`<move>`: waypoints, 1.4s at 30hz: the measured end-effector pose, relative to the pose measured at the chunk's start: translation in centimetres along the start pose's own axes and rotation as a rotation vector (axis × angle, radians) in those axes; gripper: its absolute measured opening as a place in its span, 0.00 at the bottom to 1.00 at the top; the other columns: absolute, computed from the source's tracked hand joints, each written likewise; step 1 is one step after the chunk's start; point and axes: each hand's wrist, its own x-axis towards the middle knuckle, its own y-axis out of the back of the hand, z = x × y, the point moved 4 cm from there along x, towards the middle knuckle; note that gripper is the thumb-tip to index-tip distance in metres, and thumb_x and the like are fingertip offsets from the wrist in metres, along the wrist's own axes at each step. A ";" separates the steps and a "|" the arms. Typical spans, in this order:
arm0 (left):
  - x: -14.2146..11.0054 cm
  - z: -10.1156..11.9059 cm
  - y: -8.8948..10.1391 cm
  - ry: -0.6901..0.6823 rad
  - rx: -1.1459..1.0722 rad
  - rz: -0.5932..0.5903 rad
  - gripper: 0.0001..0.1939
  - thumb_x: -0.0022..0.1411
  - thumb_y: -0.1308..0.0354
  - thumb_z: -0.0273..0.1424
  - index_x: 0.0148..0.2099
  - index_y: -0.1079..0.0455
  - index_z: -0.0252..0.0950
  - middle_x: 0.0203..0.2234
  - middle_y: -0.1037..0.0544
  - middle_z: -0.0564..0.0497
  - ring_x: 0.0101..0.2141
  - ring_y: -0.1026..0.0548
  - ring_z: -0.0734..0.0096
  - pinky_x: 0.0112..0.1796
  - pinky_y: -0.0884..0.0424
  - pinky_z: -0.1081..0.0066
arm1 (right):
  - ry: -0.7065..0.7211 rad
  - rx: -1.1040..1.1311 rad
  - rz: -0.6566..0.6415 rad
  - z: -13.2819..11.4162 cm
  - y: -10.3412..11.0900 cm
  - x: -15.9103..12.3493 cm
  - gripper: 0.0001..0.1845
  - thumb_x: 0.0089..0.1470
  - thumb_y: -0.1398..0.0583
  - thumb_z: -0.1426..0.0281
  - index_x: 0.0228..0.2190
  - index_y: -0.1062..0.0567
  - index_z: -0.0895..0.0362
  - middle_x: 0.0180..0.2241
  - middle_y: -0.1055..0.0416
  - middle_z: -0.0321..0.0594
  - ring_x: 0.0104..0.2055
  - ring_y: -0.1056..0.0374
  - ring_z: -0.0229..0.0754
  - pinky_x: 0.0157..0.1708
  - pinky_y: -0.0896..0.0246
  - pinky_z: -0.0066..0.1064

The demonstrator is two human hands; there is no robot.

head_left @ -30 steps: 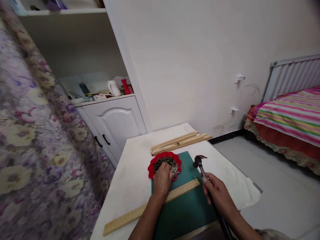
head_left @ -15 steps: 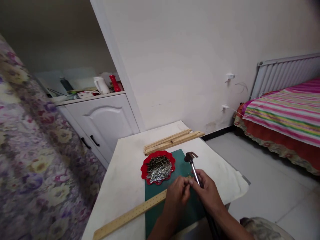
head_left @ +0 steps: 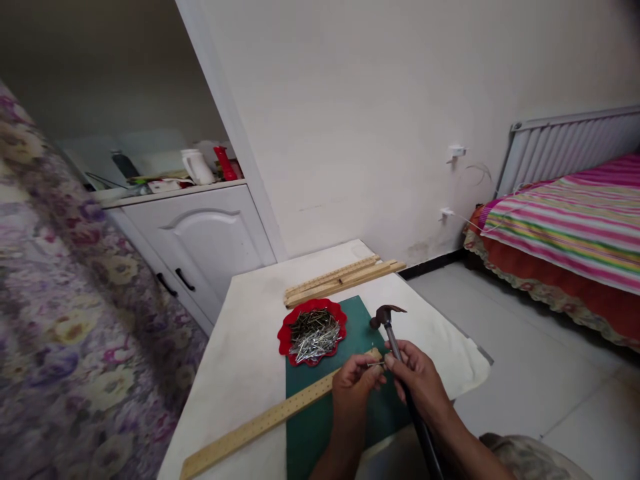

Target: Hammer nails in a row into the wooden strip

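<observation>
Pinched in the left fingers (head_left: 356, 367) I make out a nail (head_left: 375, 364) of bare, thin metal. The hammer (head_left: 393, 341) in the right fingers (head_left: 411, 353) shows me a dull, brownish metal head, a shinier metal neck and, below those fingers, a smooth dark grip; rubber or plastic, I can't tell from here. Just beyond the left fingers, the dish (head_left: 285, 335) looks like smooth plastic, its heaped nails (head_left: 315, 337) partly bright metal, partly duller. Beneath the fingers, I read the mat (head_left: 355, 317) as smooth and matt, the dotted strip (head_left: 260, 429) as pale wood. Farthest out, the stacked strips (head_left: 345, 283) look wooden too.
</observation>
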 end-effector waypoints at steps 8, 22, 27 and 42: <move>1.2 0.6 1.5 -0.098 0.172 0.059 0.09 0.57 0.43 0.35 0.34 0.29 0.33 0.25 0.25 0.52 0.29 0.29 0.71 0.33 0.34 0.72 | 0.040 -0.078 0.056 -0.9 0.7 -0.3 0.18 0.50 0.39 0.56 0.35 0.33 0.57 0.26 0.28 0.33 0.10 0.45 0.25 0.10 0.55 0.20; 2.7 -1.0 1.0 -0.413 1.001 -0.043 0.14 0.65 0.56 0.30 0.34 0.29 0.37 0.29 0.26 0.50 0.32 0.28 0.70 0.34 0.34 0.73 | 0.025 -0.151 0.049 -1.1 1.9 -0.6 0.16 0.53 0.42 0.57 0.36 0.34 0.57 0.24 0.31 0.31 0.11 0.46 0.27 0.11 0.56 0.21; 3.0 -1.2 0.8 -0.448 1.034 -0.040 0.13 0.65 0.56 0.29 0.36 0.29 0.38 0.31 0.25 0.50 0.33 0.27 0.70 0.35 0.34 0.72 | 0.034 -0.170 0.044 -1.2 1.7 -0.5 0.15 0.53 0.42 0.58 0.35 0.34 0.57 0.24 0.32 0.30 0.11 0.45 0.26 0.11 0.55 0.21; 3.4 -1.6 0.0 -0.433 1.167 -0.026 0.12 0.64 0.53 0.30 0.35 0.29 0.38 0.30 0.25 0.50 0.34 0.27 0.68 0.34 0.36 0.71 | -0.067 -0.244 -0.139 -1.9 1.9 -2.0 0.16 0.56 0.46 0.57 0.35 0.32 0.57 0.24 0.33 0.30 0.10 0.45 0.27 0.11 0.56 0.21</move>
